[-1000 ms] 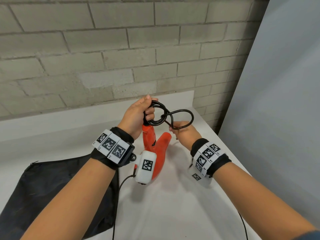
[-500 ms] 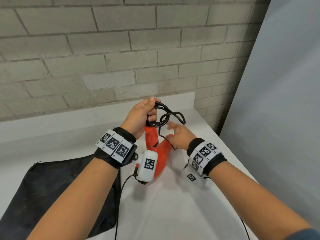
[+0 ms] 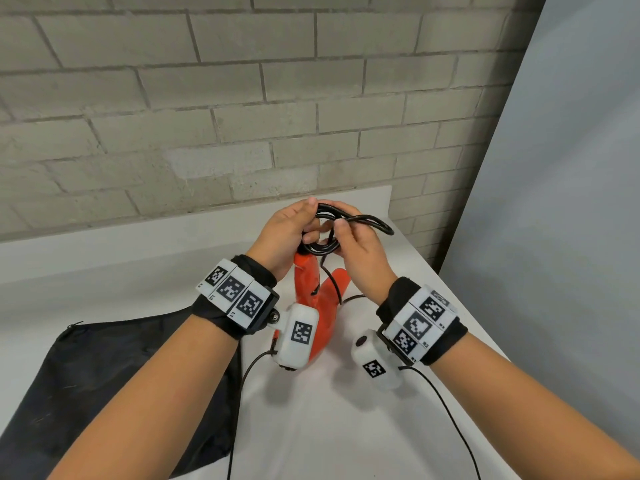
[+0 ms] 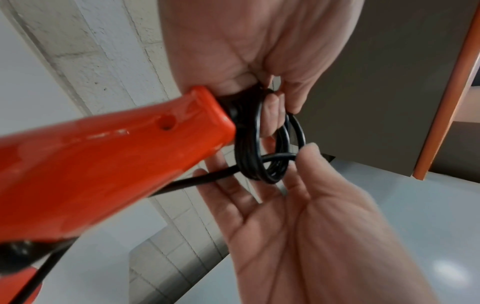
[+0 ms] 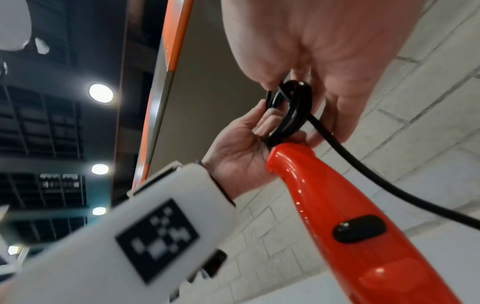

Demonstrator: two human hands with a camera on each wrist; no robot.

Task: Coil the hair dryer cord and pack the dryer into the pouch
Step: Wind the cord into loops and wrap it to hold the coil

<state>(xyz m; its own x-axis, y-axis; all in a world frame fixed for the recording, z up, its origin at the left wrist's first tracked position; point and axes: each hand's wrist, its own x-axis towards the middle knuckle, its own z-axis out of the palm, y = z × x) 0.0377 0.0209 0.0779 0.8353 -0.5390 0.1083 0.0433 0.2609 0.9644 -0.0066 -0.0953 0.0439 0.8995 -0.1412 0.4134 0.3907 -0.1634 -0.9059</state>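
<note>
From the head camera I see my left hand [image 3: 284, 233] grasping the coiled black rubber cord [image 3: 341, 230] atop the glossy orange-red plastic hair dryer [image 3: 317, 296], handle end up and away from me, above the white table [image 3: 346, 427]; the flat black fabric pouch [image 3: 104, 386] lies near-left. My right hand [image 3: 360, 251], apart half a second ago, now pinches the coil. The left wrist view shows the handle [image 4: 116, 160] running toward the loops [image 4: 262, 152]. The right wrist view shows the cord's loose length [image 5: 363, 170] trailing right.

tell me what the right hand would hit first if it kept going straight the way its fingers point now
Most likely the coiled black cord bunched at the handle end of the orange hair dryer, then the left hand holding those loops. The right hand already touches the coil, though depth is unclear.
</note>
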